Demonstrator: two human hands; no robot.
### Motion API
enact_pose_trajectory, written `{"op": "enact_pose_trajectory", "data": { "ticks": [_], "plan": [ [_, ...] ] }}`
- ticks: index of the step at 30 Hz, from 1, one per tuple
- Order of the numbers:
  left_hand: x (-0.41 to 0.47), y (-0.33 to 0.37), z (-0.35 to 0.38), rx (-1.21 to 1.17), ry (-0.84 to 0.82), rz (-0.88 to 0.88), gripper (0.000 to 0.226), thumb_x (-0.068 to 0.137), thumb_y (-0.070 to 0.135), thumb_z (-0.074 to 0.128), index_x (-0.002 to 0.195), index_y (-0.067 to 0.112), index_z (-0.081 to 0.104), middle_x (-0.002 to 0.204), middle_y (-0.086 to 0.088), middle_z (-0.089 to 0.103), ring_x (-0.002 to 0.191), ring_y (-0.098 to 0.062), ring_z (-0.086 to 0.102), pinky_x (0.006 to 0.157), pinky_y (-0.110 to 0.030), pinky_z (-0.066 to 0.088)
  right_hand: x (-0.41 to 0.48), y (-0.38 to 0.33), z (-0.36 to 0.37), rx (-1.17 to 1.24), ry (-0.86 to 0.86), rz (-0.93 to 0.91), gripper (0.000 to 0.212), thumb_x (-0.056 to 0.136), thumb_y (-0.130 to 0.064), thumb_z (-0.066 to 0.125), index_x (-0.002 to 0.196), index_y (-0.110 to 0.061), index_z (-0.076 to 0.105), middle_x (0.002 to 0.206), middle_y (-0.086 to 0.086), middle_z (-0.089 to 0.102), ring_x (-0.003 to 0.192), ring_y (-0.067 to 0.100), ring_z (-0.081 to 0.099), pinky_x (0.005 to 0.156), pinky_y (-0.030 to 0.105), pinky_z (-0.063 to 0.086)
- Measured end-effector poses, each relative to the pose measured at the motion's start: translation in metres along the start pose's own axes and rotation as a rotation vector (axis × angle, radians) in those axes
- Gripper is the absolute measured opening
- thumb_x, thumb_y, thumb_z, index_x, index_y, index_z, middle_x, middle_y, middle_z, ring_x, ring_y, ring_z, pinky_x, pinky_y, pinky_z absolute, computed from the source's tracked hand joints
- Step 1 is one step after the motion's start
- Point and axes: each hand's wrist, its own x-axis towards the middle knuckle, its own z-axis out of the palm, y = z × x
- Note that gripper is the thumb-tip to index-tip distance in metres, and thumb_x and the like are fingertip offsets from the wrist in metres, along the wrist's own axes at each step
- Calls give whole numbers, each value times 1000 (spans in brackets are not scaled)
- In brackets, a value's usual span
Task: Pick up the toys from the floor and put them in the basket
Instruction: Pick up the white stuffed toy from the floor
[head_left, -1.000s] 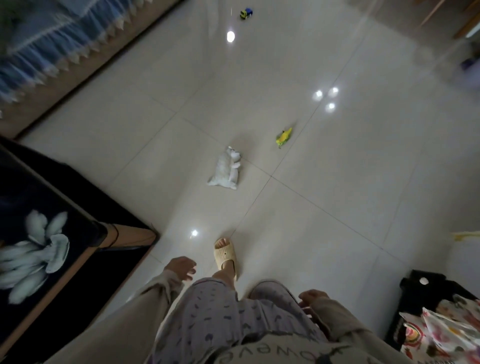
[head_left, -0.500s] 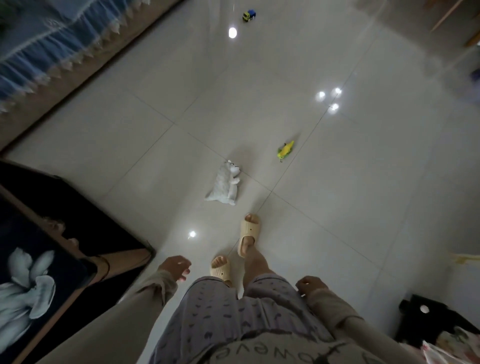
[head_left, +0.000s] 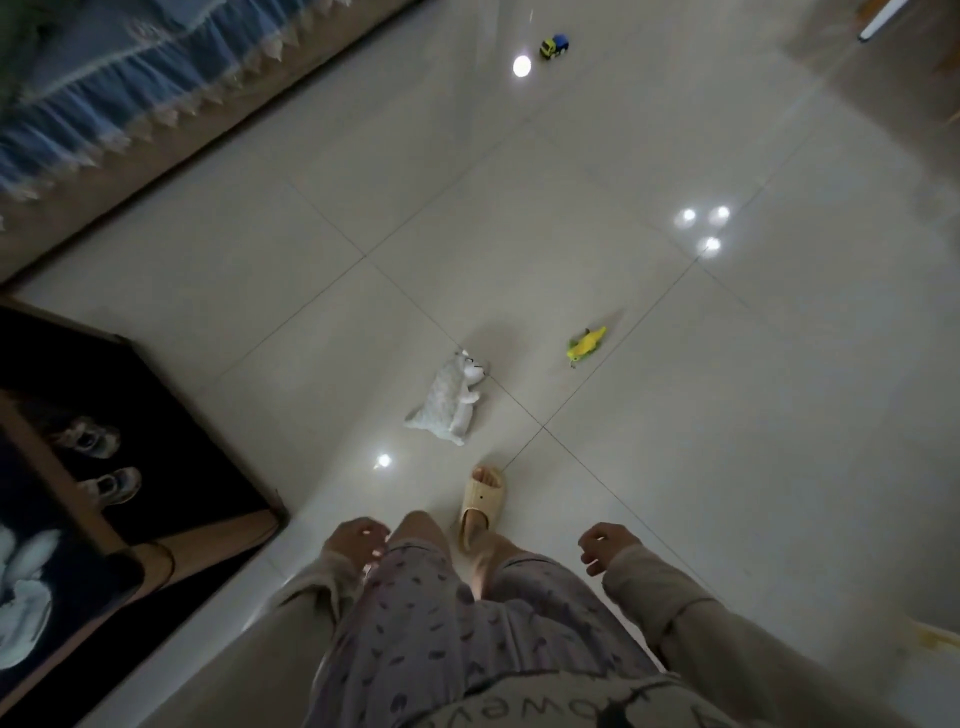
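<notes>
Still walking up to the toys, nothing picked up yet

Compared with a second ago the person has taken a step or two forward, so the white plush toy (head_left: 450, 404) now lies just ahead of the leading slipper (head_left: 480, 504), and the black stand with the printed bag has dropped out of the lower right; I'd guess the plush gets grabbed first; both hands hang at hip level, left hand (head_left: 356, 541) and right hand (head_left: 602, 546), fingers loosely curled and holding nothing; the plush is a floppy, fluffy animal on its side on the pale tile floor (head_left: 727, 415), should squash easily in one hand; the small yellow-green toy (head_left: 586, 344) lies near it to the right, and a little yellow-and-blue truck (head_left: 555, 47) sits well apart at the far end; no basket in view right now.
</notes>
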Motion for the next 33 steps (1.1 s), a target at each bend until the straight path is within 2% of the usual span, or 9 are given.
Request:
{"op": "enact_pose_trajectory", "data": {
  "ticks": [3,6,11,15,20,25,29,31,33],
  "plan": [
    [7,37,1,-36,5,43,14,90,9,48,85,11,61,65,-3,60,39,-8,57,36,-12,37,7,-4,-7,-24,-36,0,9,91,-6,49,87,-5,57,86,18,60,53,19,51,52,22,41],
    [10,63,4,12,-26,63,18,90,10,47,79,17,59,71,-2,62,43,-6,59,45,-19,40,15,-6,-9,-11,-46,19,12,92,-5,48,91,-2,59,84,19,59,53,19,50,50,23,40],
    [24,74,2,88,-68,35,18,90,9,45,79,18,56,72,0,60,56,-10,55,53,-19,40,29,-19,-8,-33,-70,81,24,92,-8,48,69,-11,54,82,16,60,56,21,53,52,22,42],
    [48,62,-2,152,-104,-39,27,91,9,43,69,22,51,68,4,56,57,-10,53,49,-18,38,50,-43,-7,-3,-112,88,10,92,-11,49,88,-7,56,77,11,61,69,25,57,53,19,40],
    [99,56,-5,156,-118,-82,23,90,9,43,74,20,54,76,-1,58,61,-13,53,49,-17,36,98,-81,1,0,-102,89,10,92,-15,47,90,-9,56,90,12,64,76,25,60,65,24,44],
    [190,57,2,75,-129,-47,27,91,7,45,71,21,56,79,-4,60,69,-19,55,52,-15,37,198,-118,26,-69,-128,23,18,93,-11,45,96,-3,62,90,13,62,72,19,59,54,18,42],
    [290,63,11,-24,-88,-54,15,91,8,48,83,13,60,84,-8,62,73,-21,57,56,-19,40,302,-142,61,-115,-174,-23,24,88,-8,47,65,-14,52,84,14,59,71,19,55,53,16,40],
    [349,64,19,-111,-64,-91,11,91,13,50,88,11,60,87,-10,62,77,-24,57,59,-24,40,362,-154,77,-61,-164,-13,16,87,-8,49,73,-13,55,82,13,60,60,18,55,44,13,39],
    [410,60,29,-136,-41,-120,10,92,14,50,91,9,59,90,-11,62,81,-25,56,60,-23,39,424,-164,90,-26,-140,-1,10,87,-10,50,82,-13,58,83,12,62,62,18,57,50,18,41]
  ]
}}
